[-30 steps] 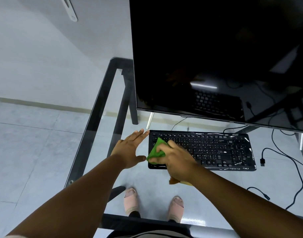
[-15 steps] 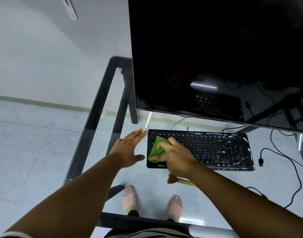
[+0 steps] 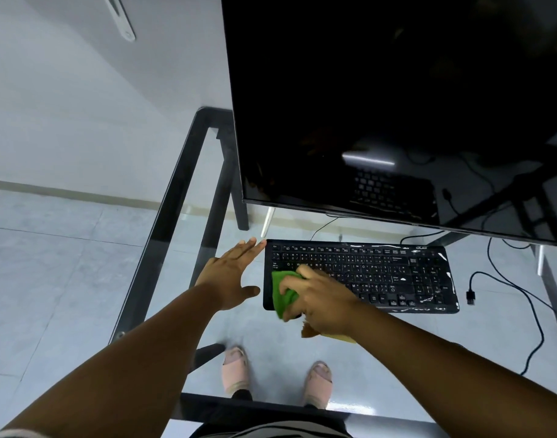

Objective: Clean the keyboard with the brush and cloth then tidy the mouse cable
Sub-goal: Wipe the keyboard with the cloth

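Keyboard (image 3: 362, 275) lying long axis along desk (image 3: 163, 197) (glass-topped) near its back edge, right hand (image 3: 318, 303) gripping green cloth (image 3: 283, 294) on its left end, left hand (image 3: 231, 278) spread flat beside it, brush (image 3: 312, 331) under right wrist.

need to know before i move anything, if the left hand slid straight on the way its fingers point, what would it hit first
Probably the black monitor's white stand leg, just past the black keyboard's far-left corner; the left hand rests flat on the glass desk. Depth is uncertain.

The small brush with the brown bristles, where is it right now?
In the head view the brush lies on the glass table, just in front of the black keyboard, mostly hidden under the right hand.
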A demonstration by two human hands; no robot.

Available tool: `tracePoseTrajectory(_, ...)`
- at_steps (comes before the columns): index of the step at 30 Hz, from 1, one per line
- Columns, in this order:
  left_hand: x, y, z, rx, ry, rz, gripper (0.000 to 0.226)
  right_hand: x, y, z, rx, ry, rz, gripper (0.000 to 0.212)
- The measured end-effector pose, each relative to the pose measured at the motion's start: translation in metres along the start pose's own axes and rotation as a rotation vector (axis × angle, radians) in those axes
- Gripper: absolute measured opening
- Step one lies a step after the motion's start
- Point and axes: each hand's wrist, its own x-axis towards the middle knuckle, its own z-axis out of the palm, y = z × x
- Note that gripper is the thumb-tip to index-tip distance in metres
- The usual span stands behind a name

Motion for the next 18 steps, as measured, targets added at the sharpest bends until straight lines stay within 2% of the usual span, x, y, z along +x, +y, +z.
tracePoseTrajectory(4,-0.001,0.000,0.001,0.007,0.012,-0.002,0.096,-0.006,0.006,0.000,0.054,0.036,0.087,0.059)
tracePoseTrajectory(8,-0.002,0.001,0.001,0.002,0.019,0.001,0.096,-0.005,-0.004,0.000,0.030,0.033,0.040,0.054)
tracePoseTrajectory(13,-0.002,0.003,0.002,0.011,0.019,0.001,0.094,-0.020,0.024,0.000,0.042,0.051,0.117,0.058)
tracePoseTrajectory(18,-0.003,0.006,0.008,-0.056,0.040,-0.005,0.076,-0.012,0.011,0.002,0.029,0.091,0.090,0.057)
